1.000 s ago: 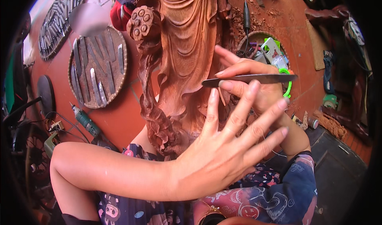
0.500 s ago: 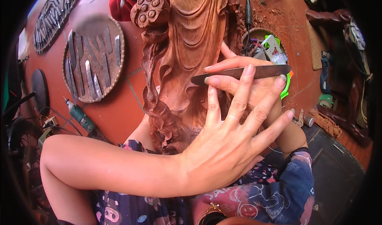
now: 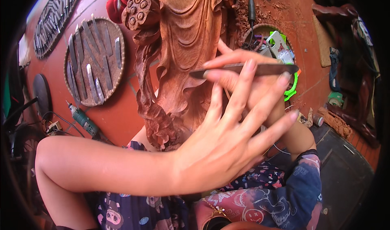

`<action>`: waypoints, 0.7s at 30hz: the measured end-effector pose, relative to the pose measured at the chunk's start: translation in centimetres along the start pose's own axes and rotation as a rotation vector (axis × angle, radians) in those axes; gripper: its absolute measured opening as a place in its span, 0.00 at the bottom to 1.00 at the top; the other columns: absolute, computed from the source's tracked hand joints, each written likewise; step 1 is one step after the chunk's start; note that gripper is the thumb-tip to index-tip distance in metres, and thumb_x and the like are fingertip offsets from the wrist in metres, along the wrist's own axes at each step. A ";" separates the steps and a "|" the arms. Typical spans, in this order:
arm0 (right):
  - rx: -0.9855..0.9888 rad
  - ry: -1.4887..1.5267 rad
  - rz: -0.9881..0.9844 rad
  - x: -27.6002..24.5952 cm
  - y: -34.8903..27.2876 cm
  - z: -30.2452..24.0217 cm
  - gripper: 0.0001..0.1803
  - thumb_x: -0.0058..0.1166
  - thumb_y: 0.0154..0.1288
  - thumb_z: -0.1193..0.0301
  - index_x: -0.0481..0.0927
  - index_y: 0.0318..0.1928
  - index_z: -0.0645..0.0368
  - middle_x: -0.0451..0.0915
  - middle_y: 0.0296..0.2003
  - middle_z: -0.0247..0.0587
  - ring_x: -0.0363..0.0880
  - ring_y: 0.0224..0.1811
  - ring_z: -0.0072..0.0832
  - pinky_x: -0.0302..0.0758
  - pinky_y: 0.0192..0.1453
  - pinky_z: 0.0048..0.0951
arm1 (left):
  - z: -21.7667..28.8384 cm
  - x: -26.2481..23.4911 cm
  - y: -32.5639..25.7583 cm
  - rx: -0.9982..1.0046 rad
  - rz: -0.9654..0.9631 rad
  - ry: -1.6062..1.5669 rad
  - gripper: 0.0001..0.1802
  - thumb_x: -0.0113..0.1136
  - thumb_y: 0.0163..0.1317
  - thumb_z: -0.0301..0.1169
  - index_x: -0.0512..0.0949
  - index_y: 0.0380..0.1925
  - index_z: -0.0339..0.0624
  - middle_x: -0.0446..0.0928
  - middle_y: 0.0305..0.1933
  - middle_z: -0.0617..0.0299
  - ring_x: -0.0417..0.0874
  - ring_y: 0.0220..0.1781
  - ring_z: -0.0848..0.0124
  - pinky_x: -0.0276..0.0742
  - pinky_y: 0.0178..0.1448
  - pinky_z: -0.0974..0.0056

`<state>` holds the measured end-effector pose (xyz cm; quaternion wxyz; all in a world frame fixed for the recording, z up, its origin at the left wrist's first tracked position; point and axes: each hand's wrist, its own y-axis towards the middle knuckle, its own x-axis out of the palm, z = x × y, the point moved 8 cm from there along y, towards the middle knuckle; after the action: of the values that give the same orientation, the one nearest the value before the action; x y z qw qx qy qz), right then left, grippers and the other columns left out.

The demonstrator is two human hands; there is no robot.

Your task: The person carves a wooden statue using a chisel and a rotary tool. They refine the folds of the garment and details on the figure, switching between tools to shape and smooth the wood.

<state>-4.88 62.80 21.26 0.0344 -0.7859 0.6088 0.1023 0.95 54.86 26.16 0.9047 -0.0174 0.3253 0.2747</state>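
Observation:
A flat, dark metal blade [image 3: 266, 70] lies across my hands, its left tip against the wavy folds of a carved reddish wooden statue [image 3: 189, 39]. My right hand [image 3: 264, 85] holds it from behind, with fingers above and below its left part; much of that hand is hidden. In front of it, my left hand [image 3: 225, 136] has its fingers spread, two fingertips touching the blade and the others off it. The left thumb is mostly hidden below the palm. A carved lotus pod [image 3: 141, 11] sticks out at the statue's upper left.
A round woven tray [image 3: 115, 81] with several flat blades lies at left; a second tray of tools [image 3: 42, 35] lies beyond it. Near my left forearm is a green rotary tool [image 3: 84, 119]. Wood chips [image 3: 272, 16] and a basket of small items [image 3: 260, 30] lie at right.
Both hands and the blade have moved slightly up, the blade's tip shifting left and downplaying little in tilt. The statue appears shifted left in view. My left hand is blurred now.

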 end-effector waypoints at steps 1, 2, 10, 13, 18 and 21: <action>-0.004 0.000 0.005 0.0 -0.1 0.2 0.06 0.67 0.63 0.71 0.91 0.39 0.58 0.89 0.38 0.39 0.87 0.38 0.26 0.65 0.79 0.46 | 0.1 0.1 -0.4 0.002 -0.038 -0.001 0.47 0.71 0.56 0.39 0.62 0.77 0.58 0.41 0.84 0.35 0.36 0.80 0.20 0.53 0.71 0.18; 0.005 0.005 0.008 -0.2 0.0 0.2 0.06 0.67 0.63 0.71 0.91 0.39 0.58 0.89 0.38 0.38 0.87 0.38 0.25 0.66 0.79 0.46 | -0.2 0.4 -0.2 -0.013 -0.059 -0.017 0.49 0.73 0.55 0.39 0.62 0.78 0.60 0.41 0.84 0.35 0.35 0.80 0.19 0.52 0.73 0.19; -0.007 -0.002 0.128 0.7 -0.5 1.4 0.05 0.68 0.63 0.71 0.90 0.37 0.60 0.88 0.32 0.35 0.86 0.29 0.25 0.80 0.65 0.40 | -0.1 0.3 -0.4 -0.014 -0.082 0.027 0.52 0.75 0.53 0.39 0.61 0.79 0.61 0.41 0.83 0.32 0.34 0.80 0.17 0.49 0.75 0.22; 0.027 -0.032 0.097 0.8 -0.4 3.4 0.06 0.68 0.63 0.71 0.89 0.36 0.61 0.88 0.32 0.35 0.85 0.28 0.24 0.83 0.58 0.36 | -0.8 0.3 -0.3 -0.049 -0.083 0.056 0.52 0.75 0.53 0.40 0.60 0.79 0.62 0.40 0.83 0.31 0.33 0.80 0.17 0.48 0.76 0.22; 0.040 -0.007 0.155 0.9 0.3 0.5 0.06 0.68 0.64 0.72 0.88 0.37 0.63 0.87 0.35 0.36 0.84 0.29 0.23 0.83 0.52 0.33 | -0.6 0.1 -0.8 -0.008 -0.083 0.067 0.52 0.76 0.52 0.39 0.61 0.78 0.62 0.41 0.83 0.31 0.35 0.80 0.17 0.51 0.76 0.24; 0.112 0.142 0.158 1.1 -0.1 2.2 0.07 0.68 0.63 0.72 0.87 0.37 0.63 0.87 0.35 0.37 0.84 0.28 0.27 0.84 0.57 0.37 | -1.0 0.1 -0.2 -0.039 -0.100 0.087 0.53 0.76 0.51 0.39 0.61 0.78 0.62 0.42 0.83 0.31 0.35 0.80 0.17 0.53 0.76 0.25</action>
<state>-4.74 62.21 18.90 0.0269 -0.7378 0.6744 0.0146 0.58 54.53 25.26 0.9018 -0.0634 0.3575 0.2343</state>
